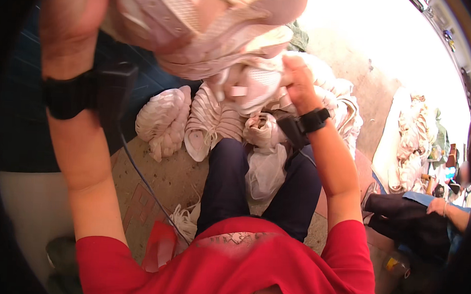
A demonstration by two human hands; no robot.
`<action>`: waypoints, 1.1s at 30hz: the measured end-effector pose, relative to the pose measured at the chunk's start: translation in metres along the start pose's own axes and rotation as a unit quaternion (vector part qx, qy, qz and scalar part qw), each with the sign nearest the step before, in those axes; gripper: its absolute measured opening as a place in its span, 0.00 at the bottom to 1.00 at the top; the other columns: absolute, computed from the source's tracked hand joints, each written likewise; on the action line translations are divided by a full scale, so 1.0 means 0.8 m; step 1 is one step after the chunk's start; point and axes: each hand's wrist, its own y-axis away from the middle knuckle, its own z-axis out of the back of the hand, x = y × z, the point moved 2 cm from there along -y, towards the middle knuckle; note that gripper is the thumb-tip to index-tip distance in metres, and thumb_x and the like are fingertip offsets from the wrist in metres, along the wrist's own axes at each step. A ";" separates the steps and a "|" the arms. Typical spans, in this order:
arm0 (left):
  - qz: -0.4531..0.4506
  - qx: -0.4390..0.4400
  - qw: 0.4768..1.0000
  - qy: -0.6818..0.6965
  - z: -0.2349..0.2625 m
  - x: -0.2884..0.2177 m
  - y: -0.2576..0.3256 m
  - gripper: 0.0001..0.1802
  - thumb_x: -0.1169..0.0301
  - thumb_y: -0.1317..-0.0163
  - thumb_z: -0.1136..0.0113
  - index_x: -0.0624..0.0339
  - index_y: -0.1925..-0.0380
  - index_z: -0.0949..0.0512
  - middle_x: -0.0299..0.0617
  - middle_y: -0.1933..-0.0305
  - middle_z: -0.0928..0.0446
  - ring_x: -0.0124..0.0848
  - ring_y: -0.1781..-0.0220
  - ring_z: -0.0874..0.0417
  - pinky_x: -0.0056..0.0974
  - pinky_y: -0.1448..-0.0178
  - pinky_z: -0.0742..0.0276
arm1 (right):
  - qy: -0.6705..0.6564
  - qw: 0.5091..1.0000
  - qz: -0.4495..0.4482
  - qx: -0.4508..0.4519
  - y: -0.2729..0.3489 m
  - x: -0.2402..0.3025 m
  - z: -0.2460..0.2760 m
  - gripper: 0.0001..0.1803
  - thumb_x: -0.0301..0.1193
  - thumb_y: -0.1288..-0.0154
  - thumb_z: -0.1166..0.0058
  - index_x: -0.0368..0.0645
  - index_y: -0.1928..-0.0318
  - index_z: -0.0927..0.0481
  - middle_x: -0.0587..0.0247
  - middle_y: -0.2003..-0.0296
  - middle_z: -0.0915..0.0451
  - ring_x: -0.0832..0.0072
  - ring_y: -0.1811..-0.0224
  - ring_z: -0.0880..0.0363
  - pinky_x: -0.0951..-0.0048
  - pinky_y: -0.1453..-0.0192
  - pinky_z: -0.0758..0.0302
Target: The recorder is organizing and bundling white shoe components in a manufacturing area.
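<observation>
A big bundle of pinkish-white shoe uppers, layered one inside another, is raised in front of me at the top of the view. My right hand is closed on its lower right side, where a white mesh upper with a small pale label shows. My left hand is beside the bundle's left edge, blurred by motion and partly cut off by the frame. Its fingers cannot be made out. Below the bundle, more stacked shoe uppers lie on the floor before my knees, some with laces.
A crumpled clear plastic bag lies between my legs. To the left stands a dark surface. Beside my left thigh are a red piece and white laces. At right are another person's hand, piled uppers and a bottle.
</observation>
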 end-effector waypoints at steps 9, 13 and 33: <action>0.524 0.226 0.801 -0.177 -0.095 0.165 0.354 0.37 0.71 0.56 0.38 0.63 0.43 0.40 0.52 0.42 0.37 0.43 0.38 0.38 0.39 0.37 0.42 | 0.591 0.797 0.114 -0.045 -0.067 0.029 0.225 0.21 0.34 0.53 0.44 0.34 0.60 0.30 0.50 0.67 0.24 0.61 0.61 0.25 0.65 0.55 0.31; 0.476 0.235 0.810 -0.251 -0.156 0.168 0.333 0.41 0.64 0.55 0.40 0.59 0.40 0.44 0.59 0.42 0.40 0.50 0.37 0.43 0.43 0.36 0.48 | 0.660 0.750 0.009 -0.028 -0.062 0.029 0.236 0.23 0.36 0.53 0.44 0.33 0.59 0.30 0.47 0.65 0.23 0.58 0.60 0.25 0.65 0.53 0.30; 0.496 0.384 0.769 -0.126 -0.190 0.247 0.467 0.41 0.64 0.50 0.42 0.45 0.37 0.50 0.58 0.36 0.51 0.57 0.40 0.40 0.46 0.40 0.40 | 0.842 0.508 0.178 0.038 -0.129 -0.127 0.216 0.27 0.48 0.42 0.60 0.75 0.40 0.46 0.58 0.35 0.52 0.46 0.35 0.55 0.22 0.52 0.54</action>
